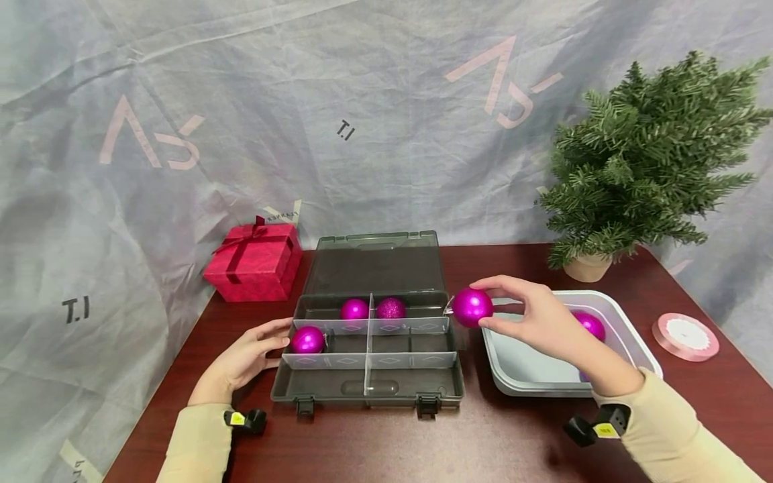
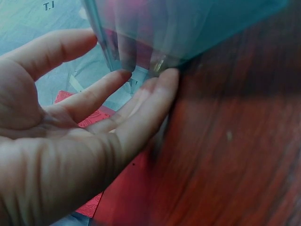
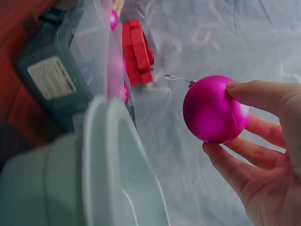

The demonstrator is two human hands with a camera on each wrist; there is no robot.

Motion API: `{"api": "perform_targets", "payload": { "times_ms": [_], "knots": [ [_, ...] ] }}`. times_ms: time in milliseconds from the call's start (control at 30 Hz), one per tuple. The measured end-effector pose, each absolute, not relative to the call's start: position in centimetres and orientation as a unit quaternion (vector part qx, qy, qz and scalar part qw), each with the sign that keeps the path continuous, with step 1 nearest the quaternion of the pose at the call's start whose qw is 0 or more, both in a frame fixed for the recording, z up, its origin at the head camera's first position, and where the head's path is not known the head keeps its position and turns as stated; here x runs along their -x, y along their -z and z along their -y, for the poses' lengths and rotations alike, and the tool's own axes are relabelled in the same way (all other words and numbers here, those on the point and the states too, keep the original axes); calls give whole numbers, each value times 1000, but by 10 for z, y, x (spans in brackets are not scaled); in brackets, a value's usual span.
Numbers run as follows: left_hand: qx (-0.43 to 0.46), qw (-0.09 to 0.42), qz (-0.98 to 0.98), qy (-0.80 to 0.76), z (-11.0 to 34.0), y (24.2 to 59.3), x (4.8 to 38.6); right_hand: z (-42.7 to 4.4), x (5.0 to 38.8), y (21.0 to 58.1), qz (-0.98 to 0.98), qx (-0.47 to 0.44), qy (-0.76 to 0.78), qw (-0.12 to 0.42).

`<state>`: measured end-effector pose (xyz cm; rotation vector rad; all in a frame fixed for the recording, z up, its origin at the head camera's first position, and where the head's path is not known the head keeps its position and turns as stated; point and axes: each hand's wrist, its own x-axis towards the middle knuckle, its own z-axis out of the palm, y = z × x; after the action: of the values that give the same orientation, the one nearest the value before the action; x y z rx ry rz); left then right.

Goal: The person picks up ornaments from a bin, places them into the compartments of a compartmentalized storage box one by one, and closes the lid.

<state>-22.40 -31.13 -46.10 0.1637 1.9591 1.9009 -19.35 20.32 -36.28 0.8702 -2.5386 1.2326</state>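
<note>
Head view: right hand [image 1: 534,318] pinches a smooth magenta ball [image 1: 473,308] between thumb and fingers, held up near the right edge of the clear divided box [image 1: 329,381], between it and the white basin [image 1: 525,355]. Silver loop points toward the box. Left hand [image 1: 247,355] sits at the box's left side, fingers relaxed, tips touching its side wall. Hands well apart. Box lid [image 1: 377,268] is open, tipped back. Back row: smooth ball [image 1: 354,309] in left compartment, glitter ball [image 1: 390,308] in right. Middle row: another smooth ball [image 1: 308,340], left compartment. Basin holds more magenta balls [image 1: 588,325], partly hidden by right hand and arm. Red gift box [image 1: 253,263] back left, potted fir tree [image 1: 658,154] back right, pink ribbon roll [image 1: 685,337] right of basin, all on the brown table [image 1: 386,449]. Printed grey cloth [image 1: 272,80] behind.

Left wrist view: fingers spread, tips at the see-through wall; red gift box partly visible past the hand.

Right wrist view: ball clamped by the fingertips, clear of basin rim; white label [image 3: 51,77] on box side.
</note>
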Motion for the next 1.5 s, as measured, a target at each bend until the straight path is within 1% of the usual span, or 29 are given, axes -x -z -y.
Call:
{"api": "perform_targets", "payload": {
  "times_ms": [233,433,700,1200,1500],
  "knots": [
    [-52,202,-702,-681,311,462,225,-175,196,361,840,-304,-444,62],
    [-48,200,-703,-680,310,460,223,-151,198,361,827,-324,-457,53],
    [-49,202,-699,-685,310,459,223,-121,198,358,807,-346,-478,24],
    [-48,201,-698,-685,309,461,224,-72,201,358,790,-388,-475,3],
    [-46,198,-701,-683,310,463,224,-46,204,361,797,-396,-455,16]
  ]
}}
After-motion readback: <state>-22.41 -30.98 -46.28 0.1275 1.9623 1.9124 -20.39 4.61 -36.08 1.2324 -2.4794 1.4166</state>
